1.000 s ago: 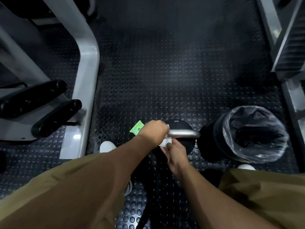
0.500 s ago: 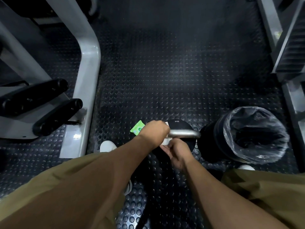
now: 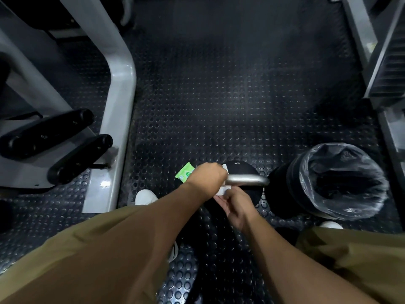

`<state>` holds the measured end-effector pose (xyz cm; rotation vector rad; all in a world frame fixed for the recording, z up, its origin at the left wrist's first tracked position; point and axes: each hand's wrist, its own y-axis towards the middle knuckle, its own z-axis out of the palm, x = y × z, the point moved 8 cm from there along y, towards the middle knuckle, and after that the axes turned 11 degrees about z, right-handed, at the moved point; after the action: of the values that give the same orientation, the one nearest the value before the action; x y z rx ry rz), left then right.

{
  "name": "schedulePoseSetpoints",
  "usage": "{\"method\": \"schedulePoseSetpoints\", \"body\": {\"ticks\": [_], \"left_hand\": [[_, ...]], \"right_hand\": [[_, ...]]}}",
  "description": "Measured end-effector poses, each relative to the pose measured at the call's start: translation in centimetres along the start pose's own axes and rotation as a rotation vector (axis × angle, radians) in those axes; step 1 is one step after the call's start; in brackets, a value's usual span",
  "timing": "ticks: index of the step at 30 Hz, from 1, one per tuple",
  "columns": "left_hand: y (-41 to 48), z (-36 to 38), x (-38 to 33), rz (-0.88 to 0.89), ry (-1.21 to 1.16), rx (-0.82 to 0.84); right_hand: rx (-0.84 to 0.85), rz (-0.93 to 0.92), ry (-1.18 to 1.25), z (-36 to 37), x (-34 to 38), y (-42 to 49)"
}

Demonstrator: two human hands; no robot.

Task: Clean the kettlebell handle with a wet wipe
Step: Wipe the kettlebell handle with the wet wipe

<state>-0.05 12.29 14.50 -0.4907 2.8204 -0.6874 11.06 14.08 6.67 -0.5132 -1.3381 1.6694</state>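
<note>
Down on the studded black rubber floor (image 3: 219,95), the black round kettlebell (image 3: 243,170) stood just beside the black bin lined with clear plastic (image 3: 341,181), its bare steel handle (image 3: 247,179) gripped at the left end by the left hand (image 3: 208,175) closed around the white wet wipe (image 3: 225,189). The right hand (image 3: 235,204) pinched the wipe's loose lower edge from beneath. Likely risks were the damp wipe bunching so the handle's right end went uncleaned, or a hard rub rocking the bell into the bin or onto the green wipe packet (image 3: 185,173).
</note>
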Motion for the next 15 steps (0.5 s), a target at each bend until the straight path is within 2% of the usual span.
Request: {"method": "schedulePoseSetpoints", "body": {"ticks": [4, 9, 15], "left_hand": [[-0.1, -0.1, -0.1, -0.004, -0.016, 0.011], [0.0, -0.1, -0.1, 0.020, -0.015, -0.011], [0.2, 0.5, 0.1, 0.017, 0.020, -0.029]], "right_hand": [[0.025, 0.014, 0.064, -0.3, -0.2, -0.2], [0.145, 0.037, -0.091, 1.4, -0.2, 1.3], [0.161, 0.014, 0.038, 1.0, 0.2, -0.5]]}}
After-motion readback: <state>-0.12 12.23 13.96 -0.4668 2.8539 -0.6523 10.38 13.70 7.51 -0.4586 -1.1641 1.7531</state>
